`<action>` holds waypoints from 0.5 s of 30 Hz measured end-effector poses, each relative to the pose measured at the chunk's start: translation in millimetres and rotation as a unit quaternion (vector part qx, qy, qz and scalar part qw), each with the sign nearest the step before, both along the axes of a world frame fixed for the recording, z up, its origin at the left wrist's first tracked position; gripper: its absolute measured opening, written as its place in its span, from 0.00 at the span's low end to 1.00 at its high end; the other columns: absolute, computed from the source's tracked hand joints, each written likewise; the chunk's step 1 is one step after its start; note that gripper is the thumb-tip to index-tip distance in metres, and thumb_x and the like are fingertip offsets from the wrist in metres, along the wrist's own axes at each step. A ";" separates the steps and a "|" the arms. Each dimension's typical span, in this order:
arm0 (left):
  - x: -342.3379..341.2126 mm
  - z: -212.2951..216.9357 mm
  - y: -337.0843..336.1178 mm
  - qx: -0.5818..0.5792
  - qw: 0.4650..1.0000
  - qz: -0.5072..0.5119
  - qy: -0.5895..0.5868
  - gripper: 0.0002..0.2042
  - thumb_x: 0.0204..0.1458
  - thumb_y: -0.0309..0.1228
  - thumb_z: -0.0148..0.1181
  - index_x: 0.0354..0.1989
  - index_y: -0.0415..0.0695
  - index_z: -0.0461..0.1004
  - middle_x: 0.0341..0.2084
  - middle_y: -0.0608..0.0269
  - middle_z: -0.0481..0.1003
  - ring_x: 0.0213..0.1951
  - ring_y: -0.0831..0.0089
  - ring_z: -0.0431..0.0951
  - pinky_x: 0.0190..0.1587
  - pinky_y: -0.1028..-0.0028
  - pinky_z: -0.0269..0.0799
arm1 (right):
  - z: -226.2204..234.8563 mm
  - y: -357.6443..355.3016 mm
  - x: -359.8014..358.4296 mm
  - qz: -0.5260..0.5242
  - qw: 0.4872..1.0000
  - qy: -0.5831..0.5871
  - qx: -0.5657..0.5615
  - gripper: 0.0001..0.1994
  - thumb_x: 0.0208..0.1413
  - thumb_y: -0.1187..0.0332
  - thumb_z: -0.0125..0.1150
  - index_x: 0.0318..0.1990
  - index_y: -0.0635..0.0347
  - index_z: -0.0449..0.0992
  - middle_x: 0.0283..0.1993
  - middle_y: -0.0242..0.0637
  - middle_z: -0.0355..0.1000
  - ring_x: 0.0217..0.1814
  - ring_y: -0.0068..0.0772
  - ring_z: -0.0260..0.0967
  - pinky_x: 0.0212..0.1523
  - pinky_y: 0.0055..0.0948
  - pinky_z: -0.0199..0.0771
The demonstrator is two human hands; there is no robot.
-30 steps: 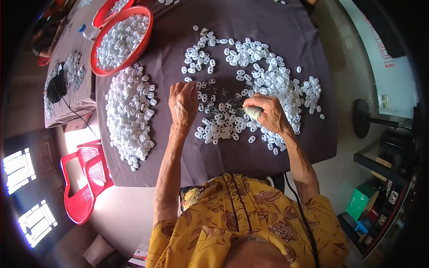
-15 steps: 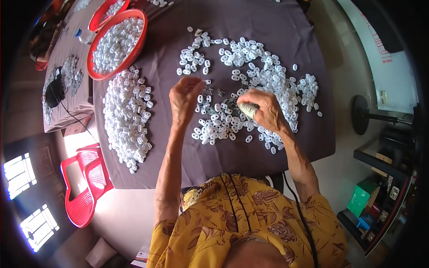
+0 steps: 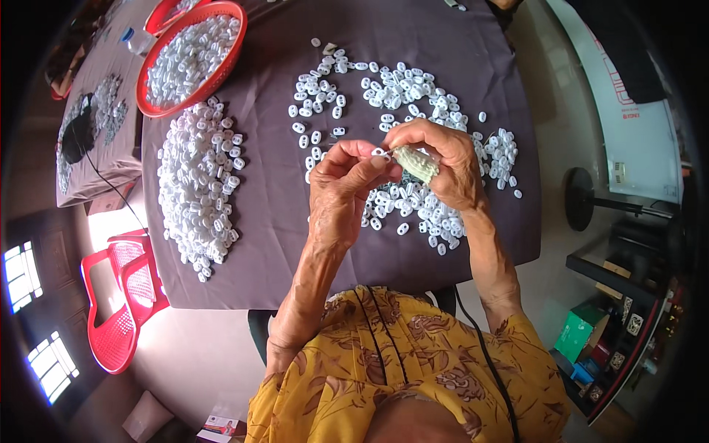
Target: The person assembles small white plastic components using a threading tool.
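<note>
Head view: one small white oval piece (image 3: 380,153) sits at the very tips of the left hand (image 3: 340,190), pinched between its thumb and forefinger, raised over the middle of the table. The piece shows beyond the thumb tip, on the side facing the right hand (image 3: 452,164), and most of its outline is clear of the grip. The right hand is closed around a pale green, rough-surfaced handle (image 3: 417,165), whose narrow end points left at the piece, just beside it; whether the two touch I cannot tell. Beneath and beyond the hands, loose white pieces (image 3: 402,88) like the held one lie scattered in a broken ring, with a cluster under the right hand partly hidden by the fingers. Left of the hands, well apart, is a long heap of white pieces (image 3: 198,196) on the dark tablecloth (image 3: 273,111). Beyond that heap stands a red basket (image 3: 221,78) filled with more of them, a clear bottle with a blue cap (image 3: 137,41) just beside it. A red chair (image 3: 112,341) stands off the table's left edge.
</note>
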State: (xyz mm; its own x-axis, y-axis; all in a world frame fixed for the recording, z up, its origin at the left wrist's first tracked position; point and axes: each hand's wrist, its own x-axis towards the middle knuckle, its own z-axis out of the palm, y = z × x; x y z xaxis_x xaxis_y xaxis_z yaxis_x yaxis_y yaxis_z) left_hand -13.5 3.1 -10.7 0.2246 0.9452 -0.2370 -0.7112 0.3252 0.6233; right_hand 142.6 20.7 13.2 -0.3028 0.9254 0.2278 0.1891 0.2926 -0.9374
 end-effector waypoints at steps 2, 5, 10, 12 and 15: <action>-1.1 1.2 -1.3 0.001 1.000 -0.002 0.000 0.03 0.47 0.21 0.57 0.29 0.37 0.69 0.26 0.58 0.74 0.29 0.69 0.77 0.37 0.71 0.75 | 0.3 -0.4 0.4 0.008 1.000 0.005 -0.003 0.06 0.46 0.77 0.51 0.32 0.65 0.71 0.34 0.39 0.72 0.36 0.26 0.70 0.39 0.22 0.70; -2.0 1.3 -2.2 0.007 1.000 -0.007 -0.002 0.03 0.47 0.20 0.57 0.29 0.37 0.69 0.26 0.58 0.74 0.29 0.69 0.77 0.37 0.70 0.75 | 4.6 -1.1 -0.7 0.002 1.000 -0.010 0.002 0.05 0.45 0.77 0.51 0.31 0.65 0.71 0.34 0.39 0.72 0.35 0.25 0.70 0.38 0.22 0.70; -2.4 1.6 -3.1 0.009 1.000 -0.010 -0.003 0.03 0.46 0.20 0.57 0.29 0.37 0.69 0.26 0.57 0.74 0.29 0.69 0.77 0.37 0.71 0.75 | 4.0 -1.9 0.6 0.013 1.000 -0.005 -0.009 0.05 0.45 0.76 0.51 0.31 0.65 0.71 0.34 0.38 0.72 0.36 0.25 0.70 0.38 0.22 0.70; -1.2 2.1 -3.3 0.009 1.000 -0.013 0.000 0.04 0.46 0.20 0.57 0.29 0.37 0.69 0.26 0.57 0.74 0.29 0.69 0.77 0.37 0.71 0.75 | 4.0 -2.9 1.8 0.012 1.000 0.000 -0.006 0.05 0.45 0.76 0.52 0.31 0.65 0.71 0.34 0.38 0.72 0.36 0.25 0.70 0.37 0.22 0.70; -1.2 0.2 -3.9 0.012 1.000 -0.016 0.009 0.04 0.46 0.19 0.57 0.30 0.37 0.69 0.26 0.57 0.74 0.29 0.69 0.77 0.37 0.71 0.75 | 4.1 -3.3 2.2 0.013 1.000 0.003 -0.005 0.05 0.45 0.76 0.52 0.31 0.65 0.71 0.34 0.38 0.72 0.35 0.25 0.70 0.37 0.22 0.70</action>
